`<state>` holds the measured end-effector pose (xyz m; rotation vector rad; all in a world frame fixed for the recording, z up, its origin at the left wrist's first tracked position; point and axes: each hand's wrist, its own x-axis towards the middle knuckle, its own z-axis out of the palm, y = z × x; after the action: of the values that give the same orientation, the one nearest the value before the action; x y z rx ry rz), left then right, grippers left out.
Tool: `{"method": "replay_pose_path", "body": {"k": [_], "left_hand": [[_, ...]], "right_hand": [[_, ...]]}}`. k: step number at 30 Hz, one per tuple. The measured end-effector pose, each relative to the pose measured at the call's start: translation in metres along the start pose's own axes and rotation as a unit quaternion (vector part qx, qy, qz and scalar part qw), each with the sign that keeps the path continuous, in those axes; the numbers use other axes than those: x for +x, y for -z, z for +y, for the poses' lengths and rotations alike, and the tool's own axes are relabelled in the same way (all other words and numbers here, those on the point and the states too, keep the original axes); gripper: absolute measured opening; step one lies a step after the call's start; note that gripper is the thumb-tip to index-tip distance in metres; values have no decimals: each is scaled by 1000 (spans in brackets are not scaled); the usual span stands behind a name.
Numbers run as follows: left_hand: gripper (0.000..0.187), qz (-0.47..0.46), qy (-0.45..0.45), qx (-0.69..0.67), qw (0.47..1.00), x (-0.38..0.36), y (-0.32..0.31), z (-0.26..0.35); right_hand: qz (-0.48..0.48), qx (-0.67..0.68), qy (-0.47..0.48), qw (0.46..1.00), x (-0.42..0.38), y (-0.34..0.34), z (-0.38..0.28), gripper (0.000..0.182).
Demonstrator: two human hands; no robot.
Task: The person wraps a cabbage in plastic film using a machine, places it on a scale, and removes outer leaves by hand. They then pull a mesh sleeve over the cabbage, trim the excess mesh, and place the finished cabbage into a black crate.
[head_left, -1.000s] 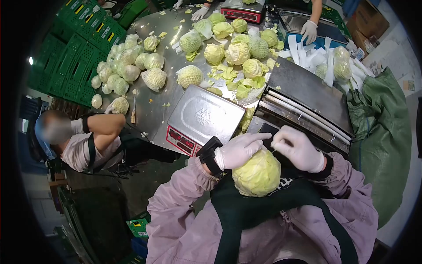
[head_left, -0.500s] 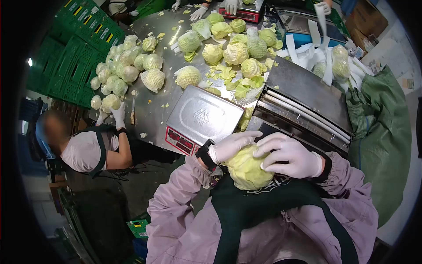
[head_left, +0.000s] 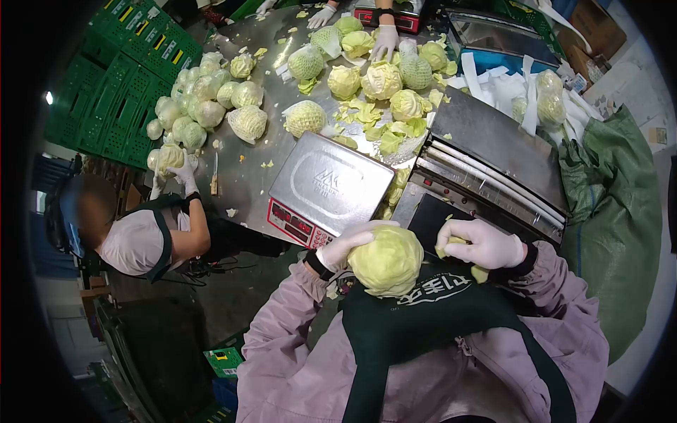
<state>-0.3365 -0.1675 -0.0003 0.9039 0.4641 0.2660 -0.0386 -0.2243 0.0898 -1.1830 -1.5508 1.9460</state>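
Against left hand (head_left: 349,243), cabbage (head_left: 386,261), right hand (head_left: 479,243) just beside

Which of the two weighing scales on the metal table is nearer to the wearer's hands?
The silver-topped scale with the red display panel, just beyond the left hand. The other scale sits at the table's far end, beside co-workers' gloved hands.
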Motion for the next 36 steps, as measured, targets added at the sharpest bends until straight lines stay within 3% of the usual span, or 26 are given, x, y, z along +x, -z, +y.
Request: {"method": "replay_pose_path", "body": {"k": [1, 2, 4, 5, 9, 10, 13, 17, 20, 22, 27, 32, 33, 36], "left_hand": [[74, 23, -9, -31, 999, -4, -2, -3], [74, 23, -7, -31, 999, -8, -4, -5], [76, 57, -24, -80, 995, -15, -9, -6], [75, 62, -30, -89, 994, -17, -10, -5], [75, 96, -46, -87, 990, -28, -13, -13], [71, 105, -63, -85, 989, -32, -16, -12], [67, 150, -84, -55, 984, -46, -28, -14], [68, 215, -104, -7, 971, -58, -53, -2], [70, 251, -126, 19, 960, -61, -67, -1], [71, 281, -138, 14, 950, -62, -73, -4], [73, 303, -147, 3, 941, -64, -76, -15], [75, 296, -149, 9, 943, -66, -71, -19], [76, 276, -157, 10, 948, -67, -71, -18], [78, 248, -167, 25, 954, -66, -65, -16]], "right_hand": [[38, -121, 21, 992, 4, -3, 0, 16], [38, -119, 21, 992, 8, -7, 0, 16], [55, -79, -68, 993, 16, -17, 3, 35], [67, -91, -3, 994, 23, -25, 10, 45], [100, -203, -10, 974, 36, -49, 12, 59], [97, -203, -9, 974, 37, -49, 11, 59], [11, -24, -49, 998, 41, -50, 15, 63], [-32, -7, 5, 999, 43, -48, 32, 64], [-12, -106, 90, 990, 41, -51, 30, 62], [-4, -184, 67, 981, 40, -55, 29, 56], [48, -186, 75, 979, 38, -66, 21, 53], [95, -302, 28, 948, 35, -61, 25, 47], [123, -288, 79, 946, 44, -50, 54, 45], [141, -390, -62, 908, 45, -27, 60, 39]]}}
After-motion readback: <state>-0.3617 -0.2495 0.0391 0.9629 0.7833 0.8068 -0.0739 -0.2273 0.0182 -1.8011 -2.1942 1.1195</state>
